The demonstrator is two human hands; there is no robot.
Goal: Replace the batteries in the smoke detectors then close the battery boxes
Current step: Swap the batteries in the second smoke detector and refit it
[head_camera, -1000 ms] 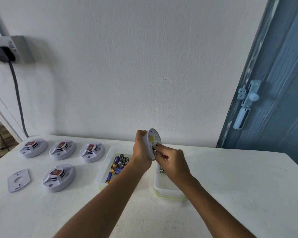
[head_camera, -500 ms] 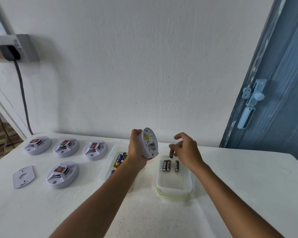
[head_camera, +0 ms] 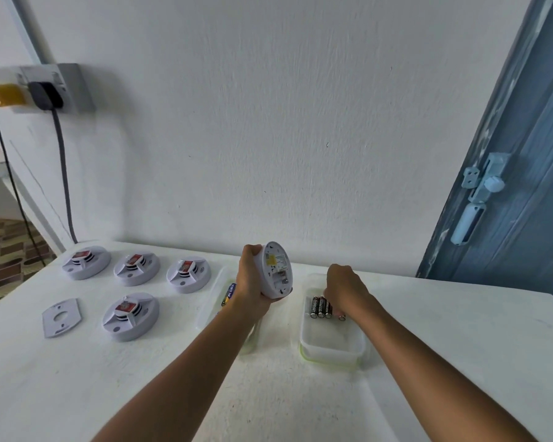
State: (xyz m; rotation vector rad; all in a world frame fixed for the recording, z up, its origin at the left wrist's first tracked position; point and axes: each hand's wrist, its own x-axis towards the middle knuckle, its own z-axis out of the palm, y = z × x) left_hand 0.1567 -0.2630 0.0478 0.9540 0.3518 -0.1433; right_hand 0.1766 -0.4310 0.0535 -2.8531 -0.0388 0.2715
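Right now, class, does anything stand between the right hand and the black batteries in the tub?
Nothing visible does: the right hand is down in the open tub, right at the black batteries.

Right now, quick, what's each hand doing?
Left hand: grips the smoke detector, held up off the table.
Right hand: down in the container at the black batteries; grip cannot be told.

1 head-worn view looks forward and down, close over the white table (head_camera: 77, 393) toward the wall (head_camera: 268, 122).
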